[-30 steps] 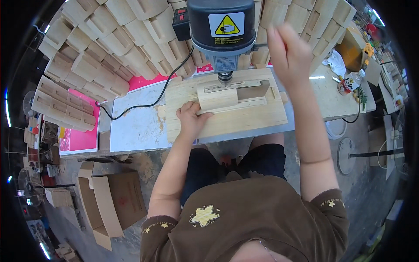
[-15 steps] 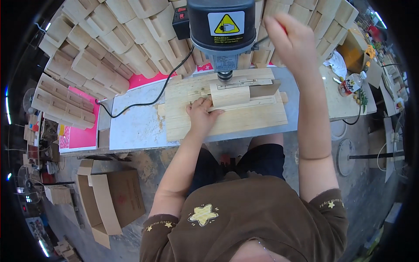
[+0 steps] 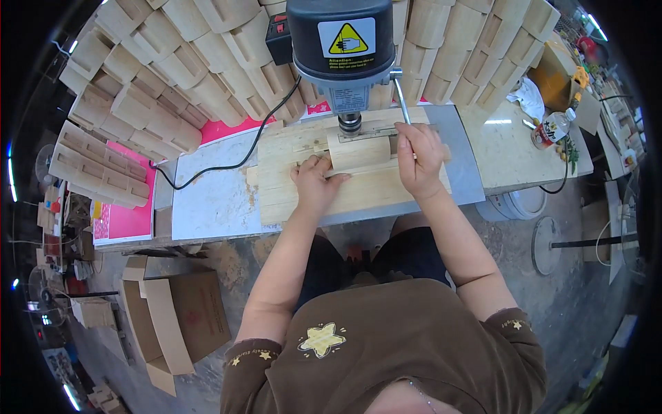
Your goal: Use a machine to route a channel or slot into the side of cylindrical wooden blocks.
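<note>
A bench drill press (image 3: 341, 65) with a black housing stands at the far side of the bench. Under its chuck (image 3: 349, 124) lies a pale wooden block (image 3: 360, 153) with a rounded face, set on a flat wooden jig board (image 3: 296, 200). At the block's left end, my left hand (image 3: 317, 183) grips it, thumb along the near side and fingers bent over the corner. My right hand (image 3: 420, 157) is closed around the drill press lever (image 3: 402, 100), which points down toward me. The chuck hides where the drill bit meets the wood.
Stacks of similar wooden blocks (image 3: 158, 90) rise behind and left of the drill press. A black cable (image 3: 241, 159) curves across the bench. On the right are a plastic bottle (image 3: 554, 129) and a white cloth (image 3: 527, 99). An open cardboard box (image 3: 196, 314) stands on the floor.
My right hand has swung down and toward me, bringing the lever with it. The chuck sits slightly lower against the block. My left hand keeps its place at the block.
</note>
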`<action>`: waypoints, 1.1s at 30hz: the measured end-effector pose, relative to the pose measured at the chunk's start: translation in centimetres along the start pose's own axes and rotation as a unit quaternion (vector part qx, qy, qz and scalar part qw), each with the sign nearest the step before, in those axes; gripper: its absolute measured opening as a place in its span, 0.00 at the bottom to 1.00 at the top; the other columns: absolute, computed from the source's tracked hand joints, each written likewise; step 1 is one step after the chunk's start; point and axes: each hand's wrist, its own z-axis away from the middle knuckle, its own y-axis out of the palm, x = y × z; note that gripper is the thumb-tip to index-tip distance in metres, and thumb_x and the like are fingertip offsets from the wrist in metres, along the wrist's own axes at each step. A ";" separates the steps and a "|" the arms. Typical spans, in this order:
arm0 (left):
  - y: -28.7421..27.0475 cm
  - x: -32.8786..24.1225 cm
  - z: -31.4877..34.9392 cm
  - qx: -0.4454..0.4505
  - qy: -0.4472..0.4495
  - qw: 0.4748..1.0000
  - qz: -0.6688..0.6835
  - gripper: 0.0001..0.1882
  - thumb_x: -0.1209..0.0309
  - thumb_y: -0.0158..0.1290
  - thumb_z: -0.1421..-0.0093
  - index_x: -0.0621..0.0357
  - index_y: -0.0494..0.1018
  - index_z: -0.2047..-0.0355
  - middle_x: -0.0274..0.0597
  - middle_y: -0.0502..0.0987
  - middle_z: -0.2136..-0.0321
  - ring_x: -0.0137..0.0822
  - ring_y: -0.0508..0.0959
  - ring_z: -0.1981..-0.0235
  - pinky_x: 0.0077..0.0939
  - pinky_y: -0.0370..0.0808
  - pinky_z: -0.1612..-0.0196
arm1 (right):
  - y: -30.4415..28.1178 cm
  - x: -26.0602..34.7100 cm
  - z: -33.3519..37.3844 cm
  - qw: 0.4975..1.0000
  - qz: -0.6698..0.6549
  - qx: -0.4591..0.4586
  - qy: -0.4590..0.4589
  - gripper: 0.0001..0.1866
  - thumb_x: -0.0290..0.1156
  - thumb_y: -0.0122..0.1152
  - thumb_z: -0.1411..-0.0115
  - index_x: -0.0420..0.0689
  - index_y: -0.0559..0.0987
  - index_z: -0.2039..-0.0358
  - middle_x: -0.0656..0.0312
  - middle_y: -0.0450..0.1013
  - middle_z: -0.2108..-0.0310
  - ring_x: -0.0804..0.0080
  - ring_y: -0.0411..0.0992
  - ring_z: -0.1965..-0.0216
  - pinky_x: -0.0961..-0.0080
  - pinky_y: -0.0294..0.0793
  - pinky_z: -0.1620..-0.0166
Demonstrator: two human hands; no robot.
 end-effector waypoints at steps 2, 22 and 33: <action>0.0 0.0 0.0 -0.001 0.002 1.000 -0.001 0.25 0.61 0.64 0.61 0.49 0.76 0.59 0.31 0.70 0.77 0.33 0.69 0.67 0.35 0.53 0.58 | 1.0 -1.2 0.6 0.999 -0.011 -0.032 -0.035 0.08 0.23 0.56 0.52 0.40 0.76 0.68 0.59 0.71 0.77 0.63 0.66 0.77 0.70 0.63 0.72; -0.2 -0.6 -0.3 0.011 -0.015 1.000 0.018 0.23 0.60 0.64 0.60 0.51 0.76 0.62 0.32 0.72 0.75 0.34 0.71 0.65 0.36 0.54 0.56 | 0.1 -1.9 -18.0 0.984 0.063 0.110 0.128 0.16 0.39 0.47 0.41 0.37 0.74 0.68 0.49 0.72 0.74 0.58 0.71 0.69 0.65 0.69 0.65; -0.5 0.6 -0.2 -0.013 -0.070 0.938 0.341 0.18 0.69 0.66 0.62 0.59 0.76 0.68 0.32 0.70 0.74 0.30 0.73 0.71 0.27 0.68 0.61 | -3.0 -4.9 0.2 0.893 0.097 0.416 0.142 0.18 0.33 0.58 0.47 0.46 0.72 0.54 0.57 0.71 0.58 0.59 0.66 0.51 0.62 0.59 0.46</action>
